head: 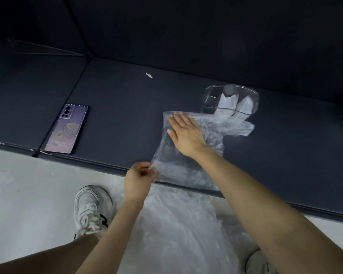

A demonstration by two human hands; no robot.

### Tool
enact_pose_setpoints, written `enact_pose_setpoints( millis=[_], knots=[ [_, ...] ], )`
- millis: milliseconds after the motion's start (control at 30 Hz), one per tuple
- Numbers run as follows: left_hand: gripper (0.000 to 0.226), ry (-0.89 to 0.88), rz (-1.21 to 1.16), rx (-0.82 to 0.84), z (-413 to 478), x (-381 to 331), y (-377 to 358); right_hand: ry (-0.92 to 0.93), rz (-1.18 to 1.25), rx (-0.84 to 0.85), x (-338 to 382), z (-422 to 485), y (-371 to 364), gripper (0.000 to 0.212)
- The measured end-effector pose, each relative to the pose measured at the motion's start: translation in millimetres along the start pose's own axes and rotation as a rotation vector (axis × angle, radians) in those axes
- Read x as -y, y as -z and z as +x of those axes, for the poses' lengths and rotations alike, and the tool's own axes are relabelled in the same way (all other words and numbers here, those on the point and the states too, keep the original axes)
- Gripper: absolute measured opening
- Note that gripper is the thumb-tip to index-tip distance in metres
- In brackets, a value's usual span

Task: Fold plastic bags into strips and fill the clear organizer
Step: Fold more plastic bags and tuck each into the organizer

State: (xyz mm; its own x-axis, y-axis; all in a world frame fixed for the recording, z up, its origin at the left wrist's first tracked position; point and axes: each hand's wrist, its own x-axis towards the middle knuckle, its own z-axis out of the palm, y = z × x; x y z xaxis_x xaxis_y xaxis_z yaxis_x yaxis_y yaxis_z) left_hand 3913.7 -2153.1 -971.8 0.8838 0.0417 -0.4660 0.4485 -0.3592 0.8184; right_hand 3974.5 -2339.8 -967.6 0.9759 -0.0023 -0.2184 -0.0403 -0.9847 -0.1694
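Heap of crinkled clear plastic bags (176, 234) below near edge of dark padded mat (117, 115): unfolded, so much work left, I judge. Left hand (140, 176) at near edge, fingers clamped in pinch on corner of thin translucent wrinkled plastic bag (186, 171); it lies flat on mat, not yet folded. Right hand (186, 133) presses far part, fingers straight, slightly apart. Just beyond, clear rigid plastic organizer (210, 99): two white folded strips (228, 103) inside, left compartment looks empty.
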Motion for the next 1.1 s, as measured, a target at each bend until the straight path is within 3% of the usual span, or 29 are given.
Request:
enact_pose_setpoints(
  millis=[100, 233, 333, 433, 500, 600, 700, 800, 900, 1033, 1100],
  knots=[
    [0.014, -0.151, 0.156, -0.058, -3.9, -1.9, 5.3, -0.006, -0.069, 0.036, -0.3, 15.3, -11.8, 0.053],
    [0.021, -0.178, 0.249, -0.071, 0.1, -6.4, 10.6, 0.023, -0.077, -0.014, 6.8, 25.9, -15.2, 0.055],
    [0.032, -0.172, 0.381, -0.1, 5.7, -12.1, 19.2, 0.057, -0.009, -0.25, 10.1, 16.2, -9.1, 0.054],
    [0.041, -0.407, 0.632, -0.277, 18.9, -20.3, 21.8, 0.039, 0.072, -0.478, -5.3, 5.0, -1.7, 0.046],
    [0.036, -0.575, 0.657, -0.328, 35.6, -31.4, 13.0, -0.036, 0.089, -0.549, -25.2, -0.8, 3.8, 0.041],
    [0.02, -0.527, 0.601, -0.219, 69.1, -53.8, -11.6, -0.08, 0.099, -0.542, -58.2, -5.2, 8.3, 0.039],
    [0.025, -0.418, 0.622, -0.189, 98.8, -67.7, -37.4, -0.011, 0.103, -0.475, -81.2, 0.9, 14.2, 0.043],
    [0.025, -0.655, 0.787, -0.207, 110.0, -73.9, -57.7, 0.008, 0.098, -0.447, -95.7, 8.6, 23.0, 0.044],
    [0.041, -0.9, 0.896, -0.077, 113.9, -66.8, -69.8, -0.084, 0.035, -0.533, -102.9, -1.5, 23.3, 0.041],
    [0.061, -0.839, 0.967, 0.089, 115.8, -49.3, -66.5, -0.249, 0.022, -0.524, -126.5, -26.0, 15.7, 0.036],
    [0.063, -0.847, 0.961, 0.106, 118.1, -43.7, -62.6, -0.308, 0.282, -0.409, -141.3, -35.8, 18.8, 0.035]
  ],
)
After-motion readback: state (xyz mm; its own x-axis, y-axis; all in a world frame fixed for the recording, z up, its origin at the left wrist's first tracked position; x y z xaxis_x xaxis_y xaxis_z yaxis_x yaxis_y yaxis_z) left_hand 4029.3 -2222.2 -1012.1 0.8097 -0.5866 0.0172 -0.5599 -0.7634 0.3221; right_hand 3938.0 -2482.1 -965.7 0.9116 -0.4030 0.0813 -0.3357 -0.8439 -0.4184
